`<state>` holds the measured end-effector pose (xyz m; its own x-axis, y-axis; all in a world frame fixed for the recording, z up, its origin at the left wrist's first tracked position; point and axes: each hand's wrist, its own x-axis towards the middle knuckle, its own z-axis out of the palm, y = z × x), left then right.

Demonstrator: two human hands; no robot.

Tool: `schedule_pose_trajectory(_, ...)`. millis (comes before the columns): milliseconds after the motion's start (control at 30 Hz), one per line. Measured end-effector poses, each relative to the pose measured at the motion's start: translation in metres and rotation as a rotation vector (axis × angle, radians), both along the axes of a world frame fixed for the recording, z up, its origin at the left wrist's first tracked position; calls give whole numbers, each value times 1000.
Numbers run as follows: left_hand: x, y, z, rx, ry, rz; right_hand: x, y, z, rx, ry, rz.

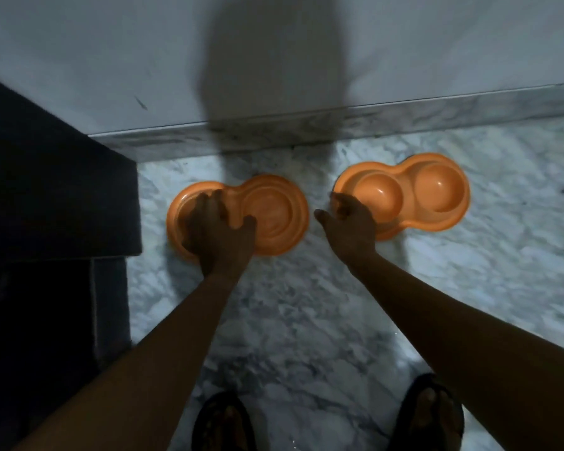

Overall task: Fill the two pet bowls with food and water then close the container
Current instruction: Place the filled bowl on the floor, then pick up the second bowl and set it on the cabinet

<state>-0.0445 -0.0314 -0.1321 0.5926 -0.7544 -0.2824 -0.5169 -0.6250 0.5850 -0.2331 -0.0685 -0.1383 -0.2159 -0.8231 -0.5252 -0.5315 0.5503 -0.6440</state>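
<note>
Two orange double pet bowls lie side by side on the marble floor near the wall. My left hand (214, 229) lies over the left cup of the left pet bowl (274, 216), fingers wrapped on its rim and thumb across its middle. That bowl's right part shows concentric rings and nothing in it. The right pet bowl (437, 193) has two hollow cups, both without contents. My right hand (349, 222) is at its left end, fingertips touching the rim and thumb spread away from it. No food container or water is in view.
A white wall with a grey marble skirting (404, 115) runs just behind the bowls. A dark block of furniture (52, 190) stands on the left, close to the left bowl. My two sandalled feet (222, 421) stand on the floor at the bottom edge.
</note>
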Motion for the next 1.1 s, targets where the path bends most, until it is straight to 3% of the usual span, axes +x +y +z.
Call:
schedule_pose_trajectory(167,-105,-32,6,-5,122,-286,-82,-15,5,-111,174,-230)
schedule_pose_trajectory(300,-168,-58,-12,191,111,-328,-149,-30,-9,-76,324,-389)
schedule_pose_trajectory(400,-193,-68,-24,278,40,-294,-183,-40,-27,21,233,-473)
schedule_pose_trajectory(633,-184,-65,-25,191,56,-280,-202,-36,-8,70,34,-486)
schedule_pose_trajectory(833,-151,-47,110,177,121,-284,-194,-12,112,114,-179,-552)
schedule_pose_trajectory(1100,-89,3,426,130,215,-245,-156,65,428,152,-349,-512)
